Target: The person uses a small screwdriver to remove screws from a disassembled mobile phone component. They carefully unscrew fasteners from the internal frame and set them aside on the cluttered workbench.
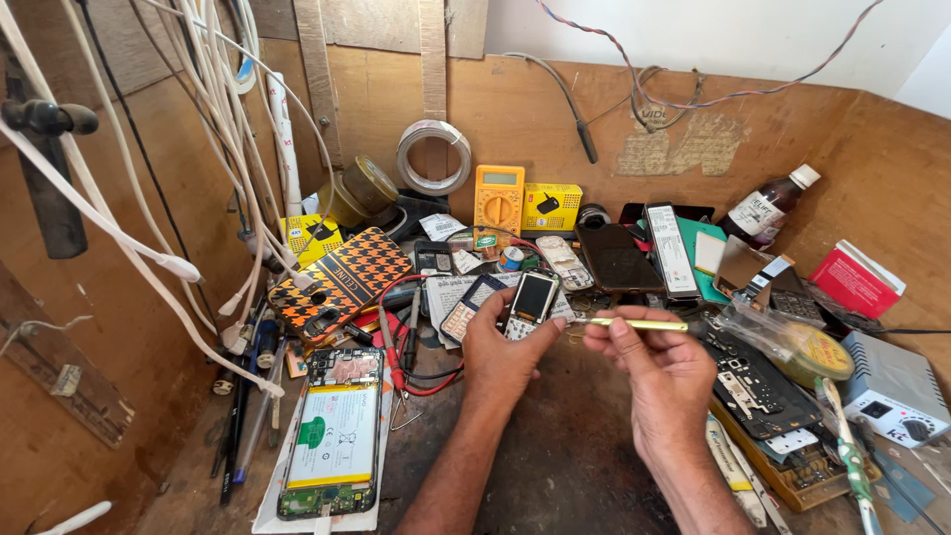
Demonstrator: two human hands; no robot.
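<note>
- Lower left of frame: I see 1 opened smartphone with its white battery exposed (333, 436) lying untouched on the bench.
- Centre: my left hand (503, 349) is clamped on a small keypad phone (532, 300), apparently not yet opened.
- Right of centre: my right hand (649, 362) pinches a slim yellow-handled tool (634, 324), tip near the phone; I judge work barely begun.

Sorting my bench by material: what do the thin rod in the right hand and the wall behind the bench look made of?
The thin rod in the right hand looks like metal with a yellowish, brass-like sheen; painted plastic is possible. The back wall looks like unpainted plywood or hardboard: matt brown, stained, with torn paper stuck on.
</note>
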